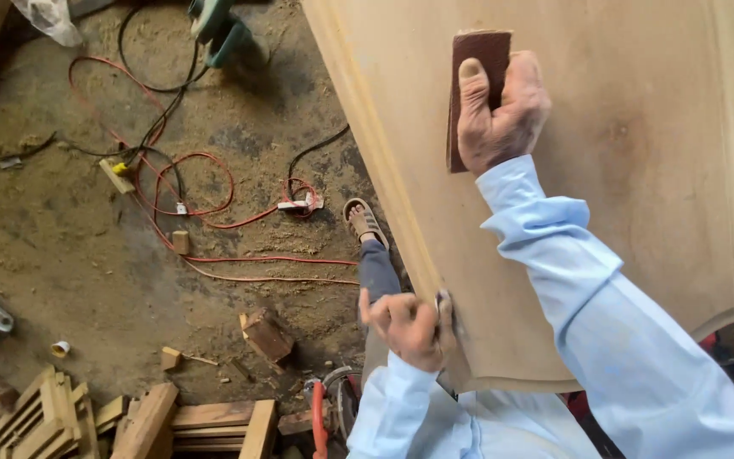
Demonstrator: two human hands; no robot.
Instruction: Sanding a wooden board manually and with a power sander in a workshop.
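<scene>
Head view: right hand (499, 110) fingers closed on sandpaper (475, 93), flat on panel (639, 170). Left hand (409, 327) fingers clamped on panel's near edge. Best kept flat, even pressure, long strokes with the grain

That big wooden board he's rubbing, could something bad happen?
Maybe. The left hand alone steadies the wooden board by its edge, so it might slip while the right hand presses the sandpaper. The orange cable loops across the sawdust floor near the sandalled foot; it could trip someone.
</scene>
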